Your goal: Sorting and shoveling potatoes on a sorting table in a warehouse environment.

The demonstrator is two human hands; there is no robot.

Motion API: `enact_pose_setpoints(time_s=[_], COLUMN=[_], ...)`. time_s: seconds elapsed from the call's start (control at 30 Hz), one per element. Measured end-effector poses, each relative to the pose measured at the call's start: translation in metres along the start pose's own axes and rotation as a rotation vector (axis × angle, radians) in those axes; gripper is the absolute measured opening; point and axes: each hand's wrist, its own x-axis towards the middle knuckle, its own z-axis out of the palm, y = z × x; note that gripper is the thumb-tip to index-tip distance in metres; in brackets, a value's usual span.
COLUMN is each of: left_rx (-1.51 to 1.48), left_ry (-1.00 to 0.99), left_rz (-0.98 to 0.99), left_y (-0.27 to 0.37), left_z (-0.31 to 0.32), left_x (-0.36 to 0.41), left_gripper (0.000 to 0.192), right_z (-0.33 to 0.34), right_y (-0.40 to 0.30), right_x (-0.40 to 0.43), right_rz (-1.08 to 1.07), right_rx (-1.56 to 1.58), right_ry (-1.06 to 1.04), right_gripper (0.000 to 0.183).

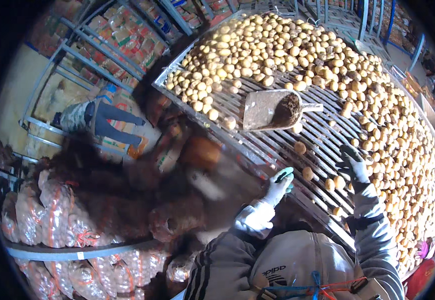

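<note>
Many potatoes [393,150] cover the far and right parts of a slatted metal sorting table [236,138]. My gloved left hand [282,183] hovers by the table's near edge, its fingers bent, with nothing seen in it. My right hand [353,165], in a dark-palmed glove, reaches over the slats beside the potato heap with its fingers spread. Single potatoes [307,173] lie on the slats between the two hands. Beyond them rests a worn metal scoop [270,108] with a short light handle and dark soil inside.
Filled clear sacks with orange ties [56,213] are stacked at the lower left behind a curved metal bar [78,253]. Metal racks [101,67] and stacked bags [127,37] stand at the upper left. Another person [108,116] is beyond the table on the left.
</note>
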Motion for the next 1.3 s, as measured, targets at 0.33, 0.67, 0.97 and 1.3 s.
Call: enact_pose_setpoints(time_s=[0.33,0.67,0.97,1.3], left_rx=[-0.188,-0.566,-0.386,-0.329], left_ry=[0.051,0.175,-0.125,-0.146], left_rz=[-0.138,-0.245,-0.227,-0.293], left_y=[0.058,0.061,0.090,0.106], left_z=[0.005,-0.033,-0.089,-0.112], left_x=[0.050,0.134,0.164,0.200], left_gripper=[0.049,0.045,0.055,0.066], right_z=[0.052,0.126,0.131,0.027], right_y=[-0.052,-0.081,-0.027,0.071], right_x=[0.071,0.121,0.231,0.279], right_rz=[-0.583,-0.573,-0.359,0.048], right_rx=[-0.529,-1.349,-0.839,-0.104], right_ry=[-0.077,-0.131,-0.291,-0.223], right_gripper=[0.059,0.074,0.047,0.027])
